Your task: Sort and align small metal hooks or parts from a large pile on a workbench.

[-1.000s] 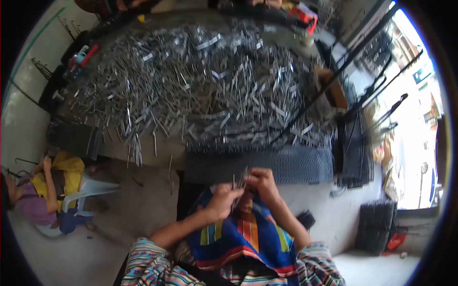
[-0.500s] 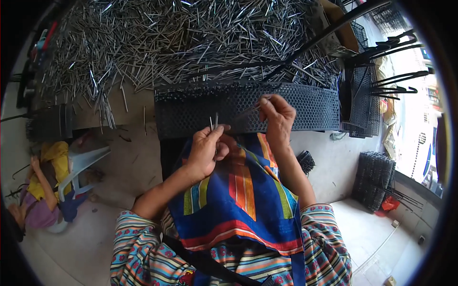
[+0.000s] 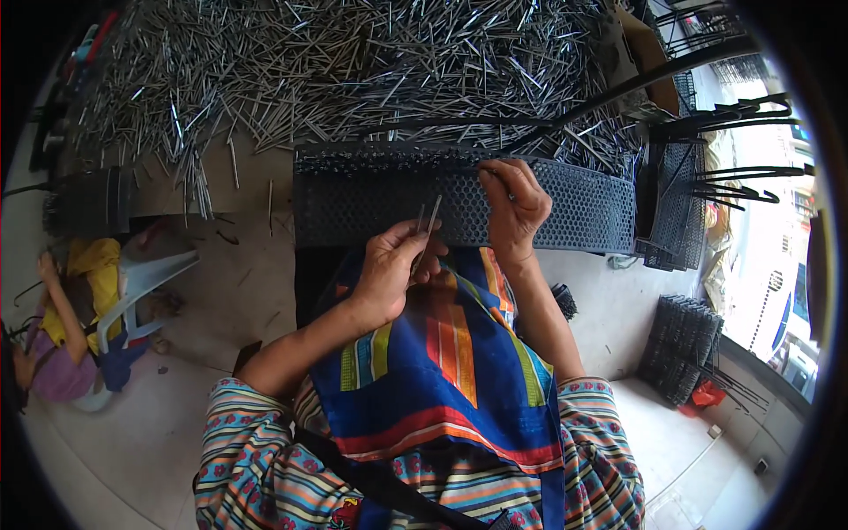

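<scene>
Head view: the left hand (image 3: 389, 269) is closed around a few thin metal pins (image 3: 426, 221), their tips standing up just below the black perforated grid (image 3: 574, 208). The right hand (image 3: 514, 205), which half a second ago hovered at the grid's near edge, now rests on its top edge, fingertips (image 3: 491, 173) pinched there, probably on a single pin. Beyond the grid lies the pin heap (image 3: 353, 62).

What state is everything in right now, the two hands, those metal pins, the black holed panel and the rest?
Left hand: closed on a few thin metal pins, tips up.
Right hand: fingers pinched at the upper edge of the perforated black panel.
Perforated black panel: lying across the lap, at the table edge.
Pile of metal pins: loose, scattered over the table.
Stacked black panels: on the floor.
</scene>
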Demonstrator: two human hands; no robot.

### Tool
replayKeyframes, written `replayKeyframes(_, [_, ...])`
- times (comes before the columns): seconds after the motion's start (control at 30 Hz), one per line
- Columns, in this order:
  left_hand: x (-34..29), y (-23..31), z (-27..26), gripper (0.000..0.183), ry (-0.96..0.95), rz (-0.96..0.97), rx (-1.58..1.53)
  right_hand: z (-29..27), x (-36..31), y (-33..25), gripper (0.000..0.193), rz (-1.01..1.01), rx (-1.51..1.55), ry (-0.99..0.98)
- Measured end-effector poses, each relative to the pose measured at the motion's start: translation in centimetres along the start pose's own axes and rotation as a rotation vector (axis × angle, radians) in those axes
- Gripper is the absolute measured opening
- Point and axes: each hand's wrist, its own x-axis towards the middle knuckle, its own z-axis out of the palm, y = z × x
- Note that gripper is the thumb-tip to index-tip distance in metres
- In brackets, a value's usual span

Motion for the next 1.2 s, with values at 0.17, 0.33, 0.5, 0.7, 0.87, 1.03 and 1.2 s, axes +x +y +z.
replayKeyframes(0.17, [0.5, -0.7, -0.8, 0.017, -0.072, -0.038, -0.068, 0.0, 0.4, -0.6, 0.014, -0.103, -0.071, -0.057])
replayKeyframes(0.33, [0.6, -0.5, -1.3, 0.017, -0.083, -0.048, -0.121, -0.1, 0.4, -0.8, 0.015, -0.018, -0.042, -0.043])
replayKeyframes(0.5, [0.6, -0.1, -1.1, 0.017, -0.093, -0.055, -0.134, 0.0, 0.5, -0.7, 0.015, -0.033, -0.027, -0.059])
replayKeyframes(0.7, [0.8, -0.3, -1.3, 0.018, -0.077, -0.06, -0.113, -0.2, 0.2, -0.4, 0.015, -0.01, -0.004, -0.057])
replayKeyframes(0.87, [1.1, -0.3, -1.4, 0.018, -0.072, -0.066, -0.114, 0.0, 0.3, 0.4, 0.014, 0.008, -0.019, -0.089])
replayKeyframes(1.03, [1.1, -0.2, -1.3, 0.018, -0.077, -0.057, -0.107, 1.2, 0.2, 0.6, 0.013, 0.004, -0.166, -0.1])
replayKeyframes(1.2, [1.1, 0.0, -1.3, 0.018, -0.08, -0.033, -0.116, 1.7, 0.7, -0.1, 0.013, 0.014, -0.244, -0.121])
